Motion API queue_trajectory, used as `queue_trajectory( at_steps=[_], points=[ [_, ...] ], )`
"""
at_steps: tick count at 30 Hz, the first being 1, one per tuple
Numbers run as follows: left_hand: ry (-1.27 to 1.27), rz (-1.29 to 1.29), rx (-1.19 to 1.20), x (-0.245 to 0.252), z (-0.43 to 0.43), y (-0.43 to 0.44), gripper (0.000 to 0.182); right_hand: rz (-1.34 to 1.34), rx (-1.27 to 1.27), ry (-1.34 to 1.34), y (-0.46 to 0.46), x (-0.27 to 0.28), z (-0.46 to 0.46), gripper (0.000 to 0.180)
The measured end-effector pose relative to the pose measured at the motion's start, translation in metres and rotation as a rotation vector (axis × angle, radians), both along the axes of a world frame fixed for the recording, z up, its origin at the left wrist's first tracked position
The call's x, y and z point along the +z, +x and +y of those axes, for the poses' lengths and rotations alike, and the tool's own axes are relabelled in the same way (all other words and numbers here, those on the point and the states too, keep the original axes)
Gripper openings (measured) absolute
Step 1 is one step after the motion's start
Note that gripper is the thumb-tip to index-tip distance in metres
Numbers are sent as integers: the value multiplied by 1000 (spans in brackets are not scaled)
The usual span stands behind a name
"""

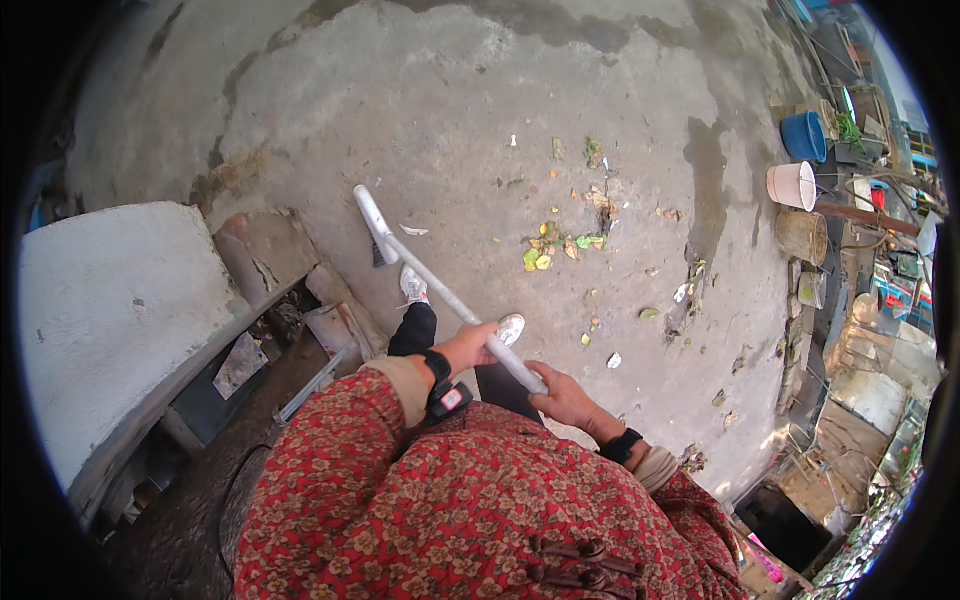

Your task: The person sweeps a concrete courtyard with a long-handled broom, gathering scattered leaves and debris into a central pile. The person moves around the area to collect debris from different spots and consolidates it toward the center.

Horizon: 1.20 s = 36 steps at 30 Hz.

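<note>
A broom with a long white handle (444, 295) slants from my waist down to the concrete floor. Its white bar-shaped head (373, 214) lies at the far left end, and a few dark bristles show under it. My left hand (474, 343) wraps around the upper handle. Closer to my body, my right hand (556, 394) grips the handle's end. Right of the broom head, a small heap of yellow and green leaves (541, 257) lies on the floor. A pale scrap (413, 230) rests just beside the head.
A white-topped concrete slab (127, 315) stands at left, over a cluttered hollow. Along the right edge are a blue bucket (804, 137), a white bucket (792, 186), a dirty bucket (802, 236) and piled scrap. Scattered leaves and damp patches (706, 187) mark the concrete.
</note>
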<state>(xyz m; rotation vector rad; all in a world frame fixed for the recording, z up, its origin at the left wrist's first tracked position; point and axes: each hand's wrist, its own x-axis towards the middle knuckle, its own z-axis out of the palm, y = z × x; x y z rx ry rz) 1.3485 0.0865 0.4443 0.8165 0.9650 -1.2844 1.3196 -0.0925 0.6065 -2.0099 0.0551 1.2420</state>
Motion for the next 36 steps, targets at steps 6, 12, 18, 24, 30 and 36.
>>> queue_trajectory(
  at_steps=[6, 12, 18, 24, 30, 36],
  points=[
    [-109, -262, 52, -19, -44, 52, 30, -196, -56, -211, 21, 4, 1, 61],
    [-4, -355, 56, 37, -38, 58, 29, 122, -342, 53, 13, 33, -2, 62],
    [190, -152, 42, 39, 1, 10, 31, 348, -415, 326, 3, 15, 6, 57],
    [-97, -123, 9, -8, -20, 12, 33, 56, -136, -112, 2, 0, -1, 60],
    [-75, -325, -39, 20, -56, 59, 25, -54, -232, -113, 4, 20, -7, 60],
    [156, -382, 104, 47, -21, 68, 26, 106, -363, 208, 24, 23, 6, 59]
  ],
)
